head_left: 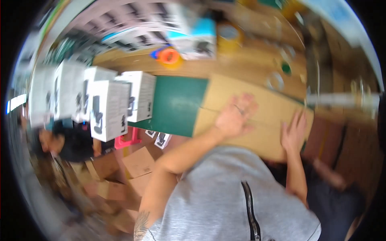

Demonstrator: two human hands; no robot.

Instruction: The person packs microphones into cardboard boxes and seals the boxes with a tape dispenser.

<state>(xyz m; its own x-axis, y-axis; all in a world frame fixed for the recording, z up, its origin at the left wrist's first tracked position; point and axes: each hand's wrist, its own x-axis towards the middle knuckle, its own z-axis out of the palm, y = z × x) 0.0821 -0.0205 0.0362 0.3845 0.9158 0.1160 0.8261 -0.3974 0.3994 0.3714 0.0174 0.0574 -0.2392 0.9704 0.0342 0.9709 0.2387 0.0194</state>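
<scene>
Cardboard box (249,116), flat-topped and brown, is lying on the wooden workbench (241,66), and we are taking it as our landmark.

Head view: we are seeing the left hand (235,116) pressing palm-down on the box top, right over the seam between the two flaps, fingers spread wide and holding nothing; a ring is showing on one finger. The right hand (294,132) is lying flat along the box's right-hand end, near its closer edge, fingers straight and together, also gripping nothing. Both hands are touching the cardboard.

Just left of the box, and touching its edge, a green cutting mat (177,104) is lying on the bench. Further left of the box, past the mat, white product boxes (108,104) are standing stacked in a cluster. Beyond the box, toward the far side of the bench, an orange tape roll (169,56) is sitting next to a blue-and-white carton (195,38). Below and left of the box, smaller brown cartons (136,164) are piled on the floor. The whole picture is motion-blurred, so we are leaving finer detail out.
</scene>
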